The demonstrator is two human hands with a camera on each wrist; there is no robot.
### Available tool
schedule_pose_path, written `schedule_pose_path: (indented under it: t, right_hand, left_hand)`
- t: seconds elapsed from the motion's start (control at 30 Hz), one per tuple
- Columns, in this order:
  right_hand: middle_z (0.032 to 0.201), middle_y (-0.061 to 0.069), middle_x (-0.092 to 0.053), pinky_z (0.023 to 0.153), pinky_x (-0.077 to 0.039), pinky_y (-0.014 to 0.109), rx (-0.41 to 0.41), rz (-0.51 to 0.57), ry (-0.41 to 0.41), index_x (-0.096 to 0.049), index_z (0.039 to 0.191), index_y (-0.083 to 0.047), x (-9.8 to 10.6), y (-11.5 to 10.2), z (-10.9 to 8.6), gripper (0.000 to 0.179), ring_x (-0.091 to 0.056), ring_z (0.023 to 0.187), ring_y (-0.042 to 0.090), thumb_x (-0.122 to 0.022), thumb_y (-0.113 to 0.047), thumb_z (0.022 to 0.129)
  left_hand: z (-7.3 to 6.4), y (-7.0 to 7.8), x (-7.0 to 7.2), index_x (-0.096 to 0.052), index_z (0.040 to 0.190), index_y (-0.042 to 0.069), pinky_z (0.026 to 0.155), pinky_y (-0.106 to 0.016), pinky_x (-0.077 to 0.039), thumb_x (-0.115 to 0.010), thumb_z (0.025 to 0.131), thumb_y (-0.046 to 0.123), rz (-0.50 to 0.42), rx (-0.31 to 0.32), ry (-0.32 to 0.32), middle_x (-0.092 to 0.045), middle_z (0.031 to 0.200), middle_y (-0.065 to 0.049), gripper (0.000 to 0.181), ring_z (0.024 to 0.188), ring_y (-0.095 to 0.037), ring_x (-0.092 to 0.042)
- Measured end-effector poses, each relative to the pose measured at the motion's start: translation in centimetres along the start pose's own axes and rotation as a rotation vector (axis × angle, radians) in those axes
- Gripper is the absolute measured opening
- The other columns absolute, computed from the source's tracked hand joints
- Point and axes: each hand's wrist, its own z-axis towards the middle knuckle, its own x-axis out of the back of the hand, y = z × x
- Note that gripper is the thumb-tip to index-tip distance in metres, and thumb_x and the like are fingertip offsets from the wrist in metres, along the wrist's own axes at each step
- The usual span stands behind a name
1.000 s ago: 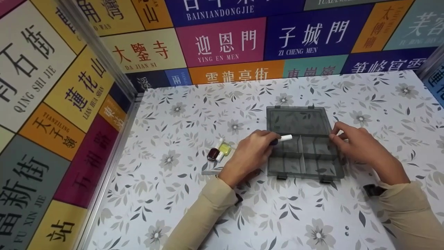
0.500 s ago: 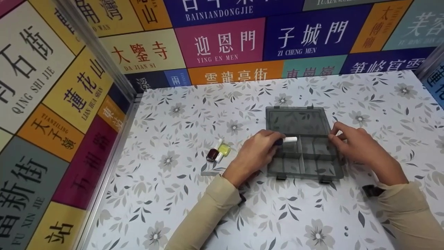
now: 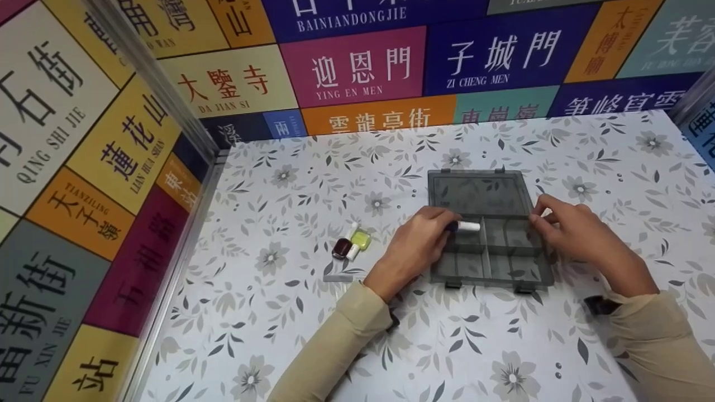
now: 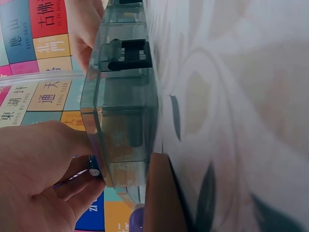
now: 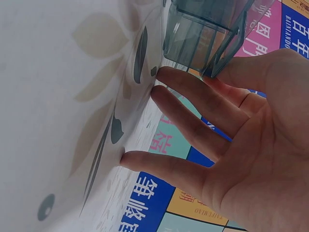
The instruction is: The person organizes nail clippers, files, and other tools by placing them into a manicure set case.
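A smoky, see-through compartment box (image 3: 485,249) lies on the table with its lid (image 3: 480,192) folded back. My left hand (image 3: 416,240) pinches a nail polish bottle (image 3: 467,226) by its dark body. The white cap points right, over the upper left compartment. In the left wrist view the dark blue bottle end (image 4: 94,166) shows between the fingers; a purple rounded thing (image 4: 136,217) peeks out below the box. My right hand (image 3: 581,234) grips the box's right edge between thumb and index finger. Its other fingers (image 5: 190,121) reach down to the tabletop in the right wrist view.
Left of the box lie a dark red nail polish bottle (image 3: 342,249) and a yellow-green one (image 3: 361,240), both with white caps. A clear flat piece (image 3: 338,277) lies just below them. Colourful sign panels (image 3: 357,67) wall off the back and left of the floral-covered table (image 3: 301,335).
My left hand has shifted slightly right with the nail polish bottle, bringing its white cap further over the compartment. My right hand has stayed at the box's edge.
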Motion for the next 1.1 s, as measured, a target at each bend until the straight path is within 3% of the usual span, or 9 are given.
schedule_pose_path:
  t: [0.17,0.63,1.1]
  right_hand:
    - [0.111,0.030,-0.079,0.068,-0.055,0.044,0.008,-0.007,0.003,-0.059,0.112,-0.009,0.0,0.0,0.0,0.016,-0.078,0.098,0.046,-0.054,-0.024,0.114]
    - [0.112,0.031,-0.079,0.070,-0.057,0.049,0.011,-0.008,0.015,-0.059,0.113,-0.009,-0.1,0.0,0.0,0.014,-0.077,0.103,0.050,-0.055,-0.023,0.113]
    - [0.111,0.029,-0.079,0.071,-0.056,0.047,0.004,-0.008,0.021,-0.061,0.110,-0.010,0.0,-0.2,0.0,0.012,-0.078,0.100,0.047,-0.057,-0.022,0.112]
  left_hand:
    - [-0.2,-0.2,0.0,-0.074,0.125,0.017,0.099,-0.031,-0.063,-0.072,0.099,0.006,0.053,-0.004,0.045,-0.074,0.129,-0.001,0.028,0.125,-0.018,-0.070]
    - [-0.7,-0.5,0.7,-0.076,0.125,0.021,0.093,-0.032,-0.064,-0.070,0.102,0.012,0.063,0.044,0.013,-0.075,0.126,0.004,0.025,0.122,-0.016,-0.071]
    - [-1.8,-0.9,1.5,-0.077,0.126,0.020,0.094,-0.033,-0.064,-0.068,0.104,0.014,0.072,0.012,0.035,-0.076,0.121,0.003,0.024,0.118,-0.016,-0.073]
